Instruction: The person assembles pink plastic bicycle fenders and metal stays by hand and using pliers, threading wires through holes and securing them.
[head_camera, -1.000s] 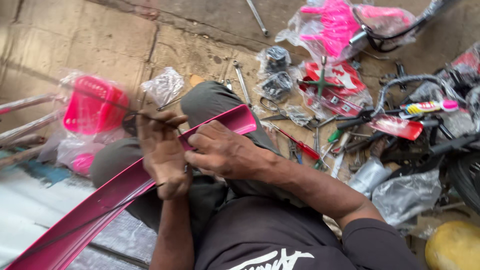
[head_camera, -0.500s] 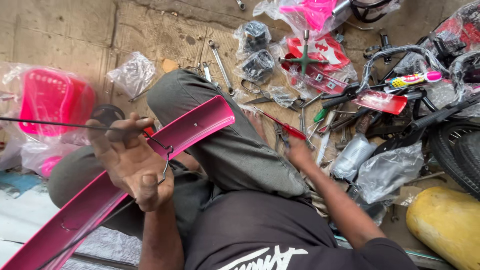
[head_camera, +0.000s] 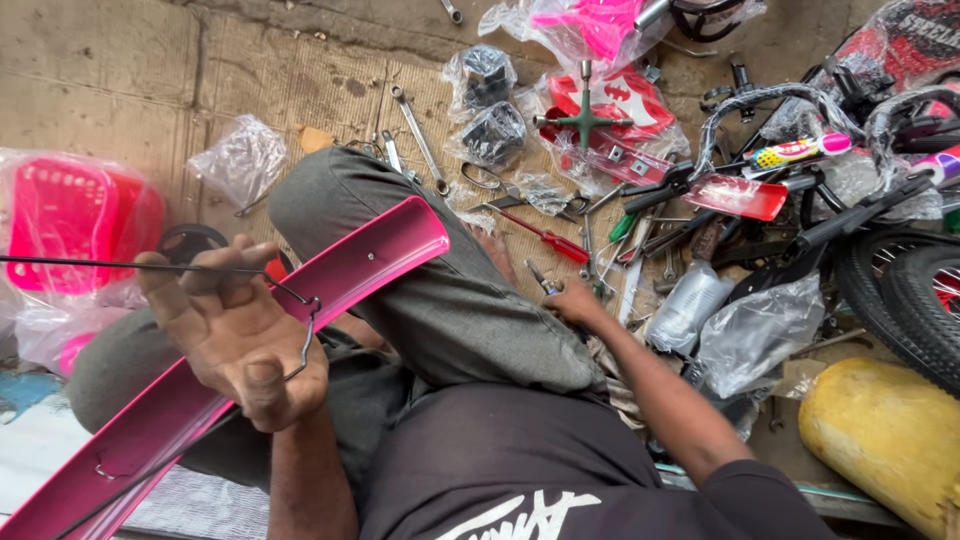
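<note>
A long pink curved mudguard (head_camera: 340, 272) lies across my lap, running from lower left up to my knee. My left hand (head_camera: 235, 335) is closed around a thin dark wire stay (head_camera: 90, 266) whose bent end hooks over the mudguard. My right hand (head_camera: 572, 300) reaches out past my knee to the floor, fingers down on a small tool in the pile of tools; what it grips is hidden under the fingers. A red-handled screwdriver (head_camera: 545, 240) lies just beyond it.
Spanners (head_camera: 418, 135) and bagged parts (head_camera: 490, 130) lie on the concrete floor ahead. A pink plastic basket in a bag (head_camera: 75, 225) sits at left. Bicycle handlebars, a wheel (head_camera: 900, 290) and wrapped parts crowd the right, with a yellow container (head_camera: 880, 435) at lower right.
My right hand left the mudguard and moved right, down to the tools on the floor. My left hand kept hold of the wire stay, and the view shifted upward.
</note>
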